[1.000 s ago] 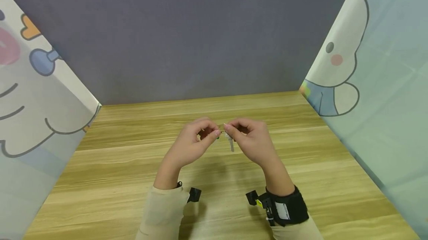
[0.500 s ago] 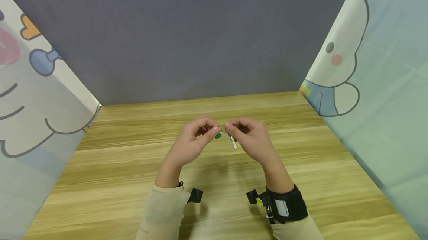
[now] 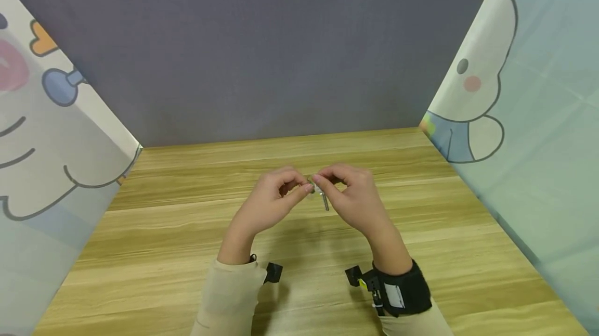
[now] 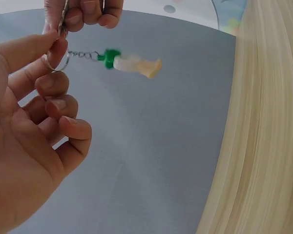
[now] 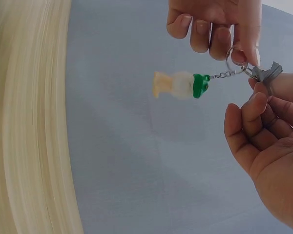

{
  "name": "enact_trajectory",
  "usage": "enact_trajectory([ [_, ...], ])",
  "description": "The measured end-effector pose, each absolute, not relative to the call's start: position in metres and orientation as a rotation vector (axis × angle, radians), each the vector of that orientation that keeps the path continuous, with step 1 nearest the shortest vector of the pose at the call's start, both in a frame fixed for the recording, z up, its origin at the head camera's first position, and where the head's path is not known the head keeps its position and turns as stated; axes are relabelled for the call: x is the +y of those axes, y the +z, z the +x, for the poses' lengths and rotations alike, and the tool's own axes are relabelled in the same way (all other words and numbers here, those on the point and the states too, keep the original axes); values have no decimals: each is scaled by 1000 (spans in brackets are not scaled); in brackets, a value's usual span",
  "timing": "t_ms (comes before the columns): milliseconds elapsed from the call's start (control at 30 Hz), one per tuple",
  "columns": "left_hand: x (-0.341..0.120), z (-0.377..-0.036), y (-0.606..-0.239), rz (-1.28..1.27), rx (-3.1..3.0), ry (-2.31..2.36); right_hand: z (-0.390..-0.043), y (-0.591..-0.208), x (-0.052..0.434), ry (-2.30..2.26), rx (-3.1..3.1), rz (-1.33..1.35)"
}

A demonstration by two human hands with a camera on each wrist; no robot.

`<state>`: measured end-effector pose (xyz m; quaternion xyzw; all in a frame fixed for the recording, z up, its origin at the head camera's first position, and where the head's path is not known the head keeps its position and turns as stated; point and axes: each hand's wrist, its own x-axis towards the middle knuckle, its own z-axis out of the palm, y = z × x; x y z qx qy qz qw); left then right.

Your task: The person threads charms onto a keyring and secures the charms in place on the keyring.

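Over the table, my two hands meet at a metal key ring (image 5: 228,58). My left hand (image 3: 273,198) pinches the ring between thumb and index finger, the other fingers loosely curled. Thumb and fingers of my right hand (image 3: 355,198) pinch a silver key (image 5: 267,73), whose blade points down towards me in the head view. Key and ring meet at the fingertips; how the key sits on the ring is partly hidden. From the ring, a short chain (image 4: 84,55) carries a small figure (image 4: 129,63) with a green head, white body and yellow-orange base, dangling free of both hands.
A wood-grain table (image 3: 187,284) lies below the hands. Behind it rises a grey panel (image 3: 281,55); cartoon-printed panels stand at the left (image 3: 61,133) and right (image 3: 538,133). Each wrist carries a small black camera mount, such as the right mount (image 3: 354,276).
The left thumb and fingertips have shifted slightly right, closer to the right hand. The key swung outward, then back to hang steeper. The green head showed more half a second ago.
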<state>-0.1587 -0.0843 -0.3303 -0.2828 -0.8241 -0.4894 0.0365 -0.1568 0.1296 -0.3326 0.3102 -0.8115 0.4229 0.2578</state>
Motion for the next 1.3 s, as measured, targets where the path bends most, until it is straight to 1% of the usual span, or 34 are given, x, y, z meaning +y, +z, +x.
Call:
enact_trajectory([
  [200, -86, -159, -332, -856, -2515, -1537, -156, -333, 130, 1203, -2227, 820],
  [433, -86, -156, -332, -770, -2508, -1635, -156, -334, 130, 1353, -2348, 712],
  [633, -88, -157, -334, -755, -2476, -1687, -155, -332, 129, 1413, -2422, 633],
  [867, -90, -159, -336, -736, -2465, -1822, -159, -338, 132, 1499, -2479, 659],
  [1133, -84, -171, -356, -717, -2618, -1922, -172, -355, 136, 1556, -2662, 718],
  [1300, -84, -182, -372, -699, -2785, -1752, -181, -362, 136, 1409, -2789, 675],
])
